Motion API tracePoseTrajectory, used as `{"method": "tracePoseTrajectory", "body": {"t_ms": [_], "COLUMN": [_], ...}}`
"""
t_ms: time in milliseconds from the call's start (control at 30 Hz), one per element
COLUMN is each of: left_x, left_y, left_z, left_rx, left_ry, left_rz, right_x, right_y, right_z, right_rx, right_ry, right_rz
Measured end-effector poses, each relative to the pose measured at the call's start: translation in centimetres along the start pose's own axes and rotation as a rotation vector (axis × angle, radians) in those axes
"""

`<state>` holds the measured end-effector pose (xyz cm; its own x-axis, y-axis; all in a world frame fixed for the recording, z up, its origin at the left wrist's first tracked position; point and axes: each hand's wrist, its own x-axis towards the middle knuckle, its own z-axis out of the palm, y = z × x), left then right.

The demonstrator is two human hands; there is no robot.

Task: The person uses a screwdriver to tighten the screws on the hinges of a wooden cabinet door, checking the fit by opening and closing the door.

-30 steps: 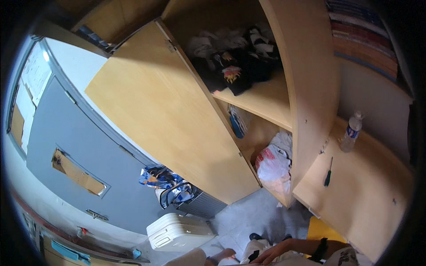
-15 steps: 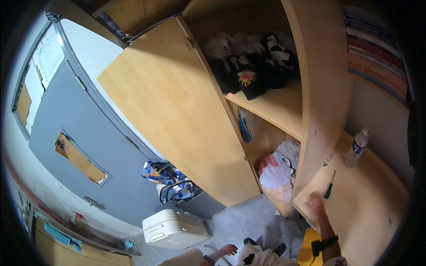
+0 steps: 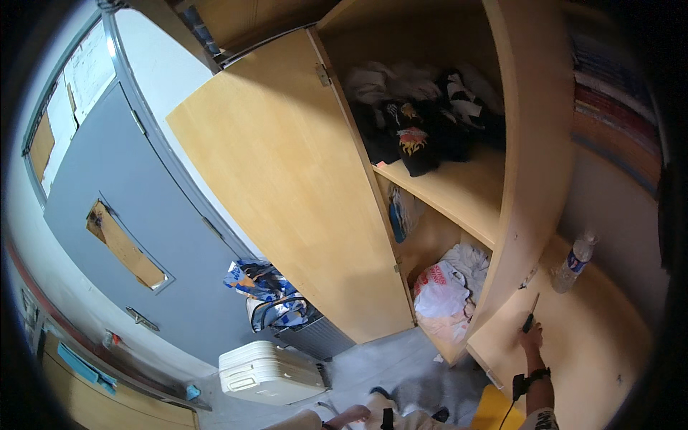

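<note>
A screwdriver [image 3: 531, 312] with a dark green handle and a thin metal shaft lies on the light wooden desk [image 3: 588, 337] at the right. My right hand [image 3: 532, 337] is on the desk, its fingers closed round the handle's near end. The shaft points away from me. A dark strap with a small box sits on that wrist. A clear plastic bottle [image 3: 573, 264] with a blue label stands farther back on the desk. My left hand [image 3: 351, 416] is low in the middle, by my light trousers. Its fingers are too indistinct to read.
An open wooden cabinet door [image 3: 287, 193] is left of shelves holding dark clothes [image 3: 416, 136] and a white plastic bag [image 3: 438, 290]. A cream suitcase [image 3: 269, 376] stands on the floor before a grey door [image 3: 136, 222]. Books [image 3: 613, 118] line the upper right.
My right hand has moved from the desk's near left edge to the screwdriver and closed on its handle. My left hand has drawn lower and to the left. The whole view has shifted slightly.
</note>
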<state>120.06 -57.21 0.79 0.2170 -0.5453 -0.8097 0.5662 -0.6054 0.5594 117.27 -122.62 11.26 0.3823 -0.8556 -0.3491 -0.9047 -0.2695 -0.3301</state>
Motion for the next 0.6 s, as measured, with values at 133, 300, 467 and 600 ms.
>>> {"method": "tracePoseTrajectory", "body": {"t_ms": [133,300,467,600], "left_x": [2.7,3.8,5.6,7.8], "left_y": [2.4,4.9,12.2,22.0], "left_z": [-0.7,-4.3,-10.1,-13.4], "left_rx": [0.013,0.024,0.103,0.255], "left_ry": [-0.029,-0.016,-0.02,-0.11], "left_rz": [0.032,0.005,0.021,0.109], "right_x": [6.0,2.5,-4.9,-13.6], "right_y": [1.7,-0.8,0.8,1.9], "right_z": [2.1,1.3,-0.4,-7.2], "right_rx": [-0.062,0.476,1.599,1.42], "right_ry": [0.02,-0.214,-0.171,0.568], "right_rz": [-0.034,0.091,-0.048,-0.319]}}
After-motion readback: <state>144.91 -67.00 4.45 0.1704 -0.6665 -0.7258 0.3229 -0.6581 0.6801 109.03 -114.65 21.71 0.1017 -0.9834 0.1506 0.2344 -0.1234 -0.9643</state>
